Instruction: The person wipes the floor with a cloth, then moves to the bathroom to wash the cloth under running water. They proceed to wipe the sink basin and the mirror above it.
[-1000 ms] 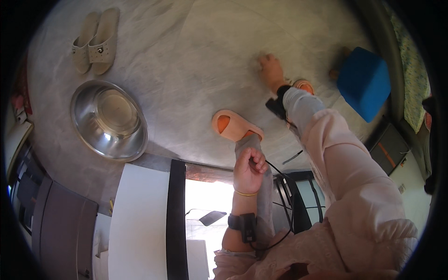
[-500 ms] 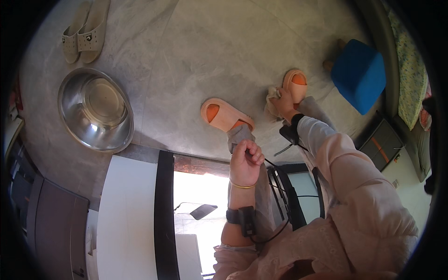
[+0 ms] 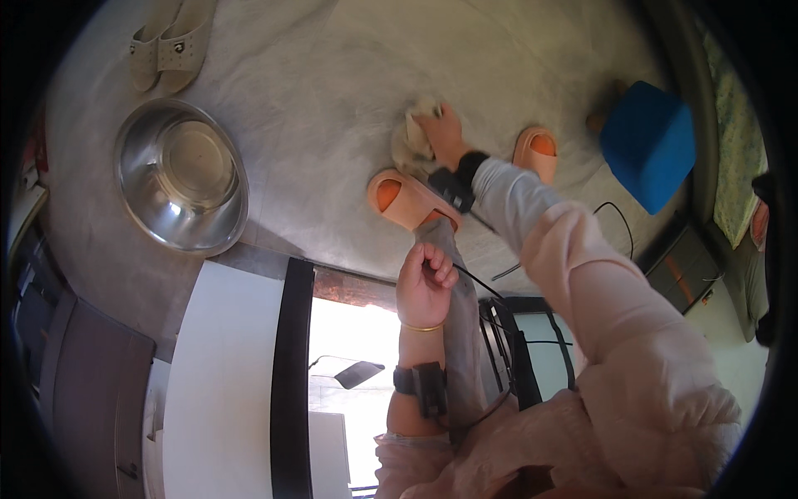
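Observation:
My right hand point(image 3: 443, 135) presses a crumpled, pale grey-beige cloth point(image 3: 407, 148) against the grey marbled floor point(image 3: 332, 100), just beyond my left foot. Its fingers are closed over the cloth, which looks smeared by motion. Over my left leg hangs my left hand point(image 3: 426, 287), its fingers curled inward into a loose fist with nothing visible in them. A gold bracelet circles that wrist. Pink slippers are on both feet: the left slipper point(image 3: 409, 200) lies close to the cloth, and the right slipper point(image 3: 536, 154) is to the right of my right forearm.
A wide steel basin point(image 3: 229, 218) stands on the floor at the left, with beige slippers point(image 3: 184, 50) beyond it. To the right is a blue stool point(image 3: 648, 145). A thin black cable point(image 3: 629, 229) loops near my right arm. A white panel point(image 3: 224, 374) stands at the lower left.
My right hand has swept the cloth leftward and away across the floor, from beside the right slipper to beyond the left one. My left hand stays curled, nearly in place.

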The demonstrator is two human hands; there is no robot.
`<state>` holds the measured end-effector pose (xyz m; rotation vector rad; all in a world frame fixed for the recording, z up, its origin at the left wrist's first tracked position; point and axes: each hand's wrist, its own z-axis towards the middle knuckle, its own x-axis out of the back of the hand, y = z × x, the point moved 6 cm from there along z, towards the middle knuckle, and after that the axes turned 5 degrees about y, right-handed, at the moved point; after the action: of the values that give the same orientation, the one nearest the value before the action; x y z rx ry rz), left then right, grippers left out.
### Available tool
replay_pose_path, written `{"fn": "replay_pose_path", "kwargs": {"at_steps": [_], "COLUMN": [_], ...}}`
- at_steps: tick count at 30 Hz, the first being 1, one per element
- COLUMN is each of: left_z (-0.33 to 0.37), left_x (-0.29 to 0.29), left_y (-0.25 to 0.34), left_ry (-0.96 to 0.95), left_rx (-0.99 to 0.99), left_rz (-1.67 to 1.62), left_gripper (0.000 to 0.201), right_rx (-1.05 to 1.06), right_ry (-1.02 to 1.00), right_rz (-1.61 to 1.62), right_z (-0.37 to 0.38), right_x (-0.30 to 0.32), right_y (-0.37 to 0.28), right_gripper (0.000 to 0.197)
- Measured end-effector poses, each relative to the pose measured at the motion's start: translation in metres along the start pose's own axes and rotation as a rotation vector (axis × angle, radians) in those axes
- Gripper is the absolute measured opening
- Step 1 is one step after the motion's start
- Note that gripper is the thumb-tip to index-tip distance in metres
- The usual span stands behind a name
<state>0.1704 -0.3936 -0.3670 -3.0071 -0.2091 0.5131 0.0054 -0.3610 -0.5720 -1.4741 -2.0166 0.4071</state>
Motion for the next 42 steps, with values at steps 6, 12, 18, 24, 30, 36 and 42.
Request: {"fn": "replay_pose_path", "kwargs": {"at_steps": [6, 12, 18, 24, 30, 36, 42], "left_z": [-0.013, -0.089, -0.222, -0.342, -0.410, -0.445, -0.476], "left_x": [0.004, -0.010, -0.042, -0.063, -0.087, -0.185, -0.310], "left_y": [-0.006, 0.010, 0.098, 0.179, 0.214, 0.258, 0.284], "left_ry": [-0.023, -0.034, -0.035, -0.122, -0.192, -0.379, -0.552], "left_rx": [-0.022, -0.050, -0.194, -0.403, -0.437, -0.505, -0.637], "left_rz": [-0.163, -0.178, -0.140, -0.155, -0.259, -0.366, -0.363], "left_gripper": [0.020, 0.019, 0.017, 0.015, 0.013, 0.011, 0.009], "right_rx": [0.030, 0.463, -0.097, -0.074, 0.054, 0.010, 0.077], "right_ry": [-0.513, -0.583, -0.496, -0.622, -0.653, -0.787, -0.942], "right_rz": [0.043, -0.433, 0.149, 0.271, 0.209, 0.329, 0.301], "right_z": [-0.010, -0.117, -0.240, -0.339, -0.371, -0.361, -0.346], "right_x": [0.037, 0.135, 0.143, 0.106, 0.101, 0.105, 0.081], "right_y": [-0.196, -0.354, -0.418, -0.493, -0.580, -0.686, -0.807], "right_gripper": [0.045, 0.034, 0.021, 0.023, 0.024, 0.028, 0.029]}}
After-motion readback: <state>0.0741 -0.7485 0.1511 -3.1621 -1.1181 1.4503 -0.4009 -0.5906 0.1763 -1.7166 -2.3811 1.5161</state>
